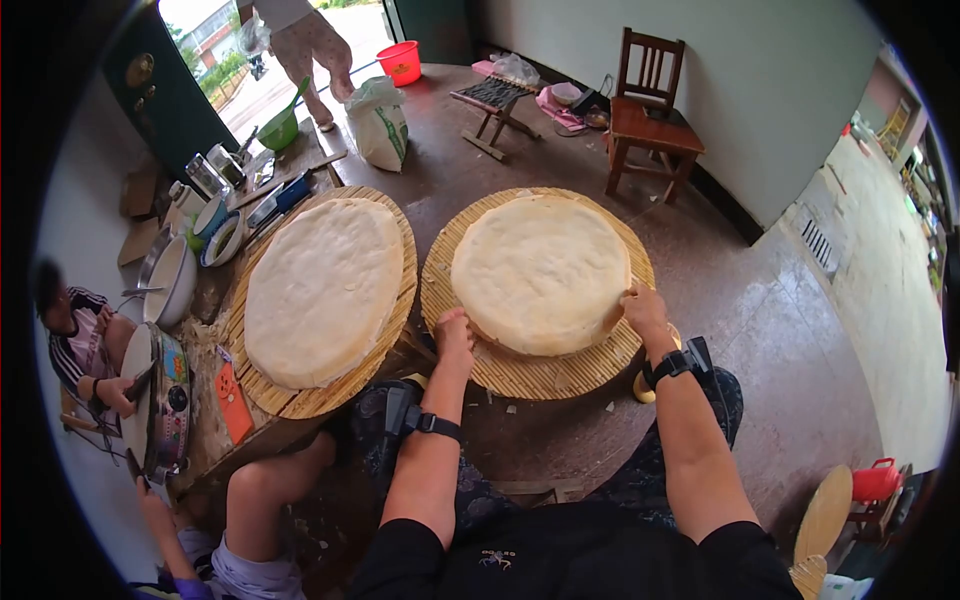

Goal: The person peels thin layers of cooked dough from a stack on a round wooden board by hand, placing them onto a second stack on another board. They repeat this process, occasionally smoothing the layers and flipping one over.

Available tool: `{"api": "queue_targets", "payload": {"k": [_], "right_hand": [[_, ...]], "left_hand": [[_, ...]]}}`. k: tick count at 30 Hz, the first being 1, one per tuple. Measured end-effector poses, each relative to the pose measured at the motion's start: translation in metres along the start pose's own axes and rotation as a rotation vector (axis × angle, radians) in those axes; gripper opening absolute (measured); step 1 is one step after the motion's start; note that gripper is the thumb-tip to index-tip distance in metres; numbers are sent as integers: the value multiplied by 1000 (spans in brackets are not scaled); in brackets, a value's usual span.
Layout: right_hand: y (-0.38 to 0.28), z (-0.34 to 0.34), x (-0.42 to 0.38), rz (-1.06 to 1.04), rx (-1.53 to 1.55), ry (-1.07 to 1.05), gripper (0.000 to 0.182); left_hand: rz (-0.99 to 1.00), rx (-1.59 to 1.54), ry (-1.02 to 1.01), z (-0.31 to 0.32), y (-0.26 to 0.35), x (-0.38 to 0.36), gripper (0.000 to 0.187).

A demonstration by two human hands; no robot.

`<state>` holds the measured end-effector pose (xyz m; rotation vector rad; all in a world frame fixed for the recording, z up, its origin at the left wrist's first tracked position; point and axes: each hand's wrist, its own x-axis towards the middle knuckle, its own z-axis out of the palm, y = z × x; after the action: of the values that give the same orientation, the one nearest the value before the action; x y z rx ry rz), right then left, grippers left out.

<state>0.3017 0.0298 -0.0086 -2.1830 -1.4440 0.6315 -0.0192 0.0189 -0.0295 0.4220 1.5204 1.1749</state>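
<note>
A stack of round, pale flatbread sheets (540, 270) lies on a round slatted mat (560, 378) before me. At the near left edge of the stack is my left hand (453, 332), its fingers curled; what they hold, if anything, is too small to tell. My right hand (644, 308) pinches the stack's right edge between thumb and fingers. To the left, a second pale stack (325, 290) rests on another slatted mat (408, 290), which sits on the table's edge.
Bowls, jars and an orange packet (232, 402) crowd the left table. Two seated people are at the left, one with a hand (117, 395) by a round griddle. A person (305, 50) stands near the doorway. A wooden chair (655, 125) and folding stool (492, 98) stand beyond.
</note>
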Motion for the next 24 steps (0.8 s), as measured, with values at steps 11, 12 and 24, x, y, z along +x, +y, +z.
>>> {"api": "queue_targets", "payload": {"k": [11,12,24], "right_hand": [[31,18,22,120,222,25,35],[34,19,24,128,220,37,35],[-13,-17,2,251,1105,-167,24]], "left_hand": [[36,-356,-305,12,12,-7,22],[43,-356,-276,16,14,-10,22],[-52,-281,-242,29,0,-1,44]]}}
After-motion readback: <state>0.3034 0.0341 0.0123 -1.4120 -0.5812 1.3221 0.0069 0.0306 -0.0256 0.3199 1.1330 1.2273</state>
